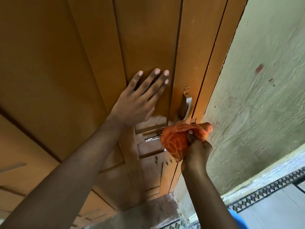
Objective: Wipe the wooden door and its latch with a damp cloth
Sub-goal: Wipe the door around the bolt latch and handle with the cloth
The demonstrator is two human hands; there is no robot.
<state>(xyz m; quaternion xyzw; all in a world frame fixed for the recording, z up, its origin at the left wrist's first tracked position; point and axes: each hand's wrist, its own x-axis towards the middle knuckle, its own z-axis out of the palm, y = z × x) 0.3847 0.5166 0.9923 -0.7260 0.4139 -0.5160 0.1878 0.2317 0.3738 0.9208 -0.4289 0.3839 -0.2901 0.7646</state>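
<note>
Pressing the bunched cloth (179,141), gripped in the right hand (196,154), onto the latch (152,138) may snag fabric there, while the flat, empty left hand (140,100) could slip on the door (57,55).

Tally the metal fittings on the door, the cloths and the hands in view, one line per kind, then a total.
Curved silver metal pull handle on the orange-brown wooden door: 1
Silver metal sliding latch: 1
Bunched orange patterned cloth: 1
Hands, left hand and right hand: 2
Total: 5
</note>
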